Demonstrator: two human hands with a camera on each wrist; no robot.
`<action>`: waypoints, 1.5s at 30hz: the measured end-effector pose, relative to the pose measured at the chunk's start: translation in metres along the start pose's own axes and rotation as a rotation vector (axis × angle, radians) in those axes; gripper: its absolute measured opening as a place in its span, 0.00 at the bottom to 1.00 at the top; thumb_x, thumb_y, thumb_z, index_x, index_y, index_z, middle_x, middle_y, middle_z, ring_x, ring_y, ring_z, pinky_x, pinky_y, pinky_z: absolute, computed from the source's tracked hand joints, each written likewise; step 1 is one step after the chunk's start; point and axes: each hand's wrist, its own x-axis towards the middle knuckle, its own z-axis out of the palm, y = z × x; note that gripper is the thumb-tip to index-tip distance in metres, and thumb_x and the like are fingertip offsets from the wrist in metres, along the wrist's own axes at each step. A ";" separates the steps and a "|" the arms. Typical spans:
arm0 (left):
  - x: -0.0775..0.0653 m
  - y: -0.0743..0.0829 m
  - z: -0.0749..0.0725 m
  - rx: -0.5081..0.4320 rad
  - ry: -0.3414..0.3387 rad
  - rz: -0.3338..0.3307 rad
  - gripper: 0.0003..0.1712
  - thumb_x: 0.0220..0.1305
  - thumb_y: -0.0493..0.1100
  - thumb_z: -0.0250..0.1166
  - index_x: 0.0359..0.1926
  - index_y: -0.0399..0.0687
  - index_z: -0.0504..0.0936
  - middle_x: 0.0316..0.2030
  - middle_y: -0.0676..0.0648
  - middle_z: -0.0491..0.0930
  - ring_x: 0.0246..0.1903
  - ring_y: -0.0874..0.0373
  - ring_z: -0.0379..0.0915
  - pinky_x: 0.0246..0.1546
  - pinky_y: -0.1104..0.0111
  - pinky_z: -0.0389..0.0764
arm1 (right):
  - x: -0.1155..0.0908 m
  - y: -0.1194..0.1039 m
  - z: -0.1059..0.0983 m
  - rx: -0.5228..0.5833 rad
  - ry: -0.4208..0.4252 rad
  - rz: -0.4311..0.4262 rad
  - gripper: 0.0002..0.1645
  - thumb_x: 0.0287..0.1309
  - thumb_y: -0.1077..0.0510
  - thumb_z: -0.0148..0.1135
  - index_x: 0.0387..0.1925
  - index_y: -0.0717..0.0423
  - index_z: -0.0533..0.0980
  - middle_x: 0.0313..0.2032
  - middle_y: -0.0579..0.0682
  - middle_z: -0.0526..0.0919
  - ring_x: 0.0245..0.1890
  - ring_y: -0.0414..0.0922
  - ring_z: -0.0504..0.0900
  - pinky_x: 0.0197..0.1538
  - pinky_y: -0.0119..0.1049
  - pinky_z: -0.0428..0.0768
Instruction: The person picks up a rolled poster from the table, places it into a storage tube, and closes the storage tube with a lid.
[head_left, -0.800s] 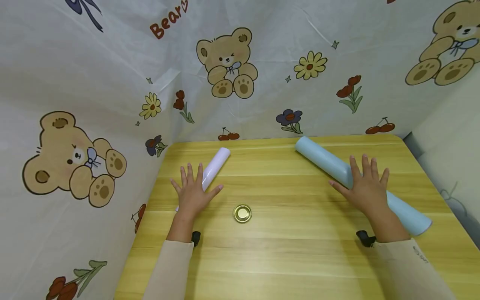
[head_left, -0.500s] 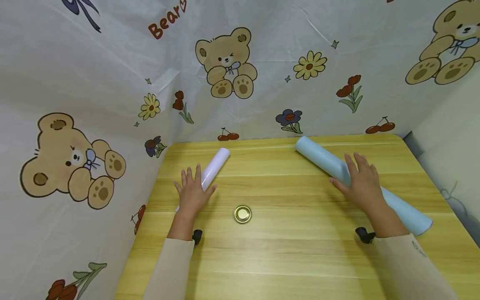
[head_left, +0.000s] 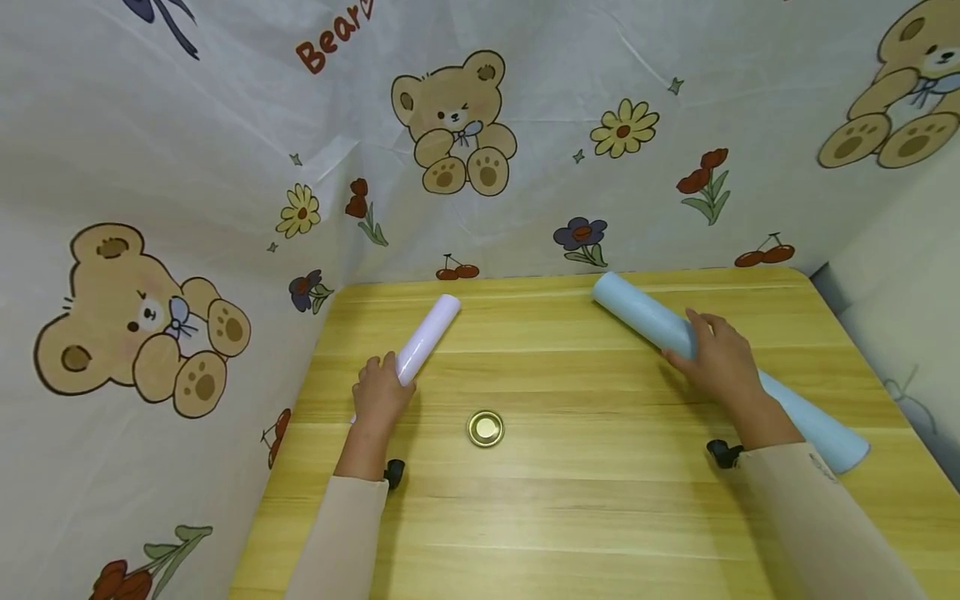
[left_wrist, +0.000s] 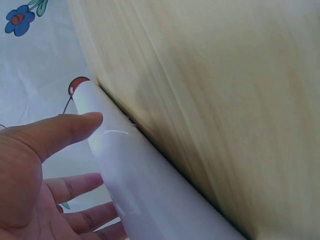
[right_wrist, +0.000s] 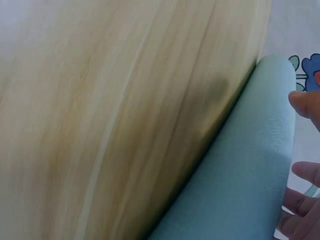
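A glossy pale lilac roll [head_left: 423, 342] lies slanted on the left of the wooden table. My left hand [head_left: 378, 392] is over its near part, fingers bent down. In the left wrist view the thumb [left_wrist: 75, 131] and fingers stand apart beside the roll [left_wrist: 150, 185], not wrapped round it. A thicker light blue roll [head_left: 645, 315] slants across the right side. My right hand [head_left: 723, 362] lies over its middle with bent fingers. In the right wrist view, the thumb and fingers [right_wrist: 300, 202] spread loosely beside the blue roll [right_wrist: 230, 170]; contact is hard to tell.
A small round gold lid [head_left: 485, 428] lies on the wooden table [head_left: 540, 517] between the hands. Behind and to the left hangs a white cloth [head_left: 247, 100] printed with bears and flowers. A pale wall [head_left: 900, 292] borders the right side.
Both hands have come from spread, straight fingers to bent ones over the rolls. The left fingers have drawn in and down. The rolls and lid lie where they were.
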 end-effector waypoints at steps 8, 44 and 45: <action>-0.001 -0.003 0.002 0.003 0.021 -0.018 0.34 0.61 0.43 0.69 0.64 0.31 0.72 0.58 0.26 0.73 0.55 0.28 0.73 0.52 0.35 0.76 | 0.006 0.004 0.005 0.014 -0.125 0.092 0.59 0.63 0.38 0.65 0.78 0.66 0.48 0.66 0.81 0.59 0.61 0.78 0.63 0.58 0.76 0.64; -0.004 0.001 0.000 -0.143 0.064 -0.016 0.34 0.59 0.38 0.70 0.67 0.41 0.74 0.57 0.31 0.79 0.55 0.32 0.77 0.52 0.39 0.73 | 0.001 0.006 0.005 -0.057 -0.071 -0.005 0.52 0.54 0.53 0.74 0.72 0.67 0.58 0.59 0.78 0.67 0.53 0.78 0.69 0.49 0.74 0.69; -0.004 0.002 -0.001 -0.150 0.070 -0.013 0.34 0.58 0.38 0.71 0.67 0.41 0.74 0.57 0.31 0.79 0.56 0.32 0.77 0.53 0.39 0.73 | 0.001 0.005 0.004 -0.058 -0.060 -0.014 0.52 0.54 0.53 0.74 0.72 0.66 0.58 0.59 0.78 0.68 0.53 0.78 0.70 0.49 0.74 0.69</action>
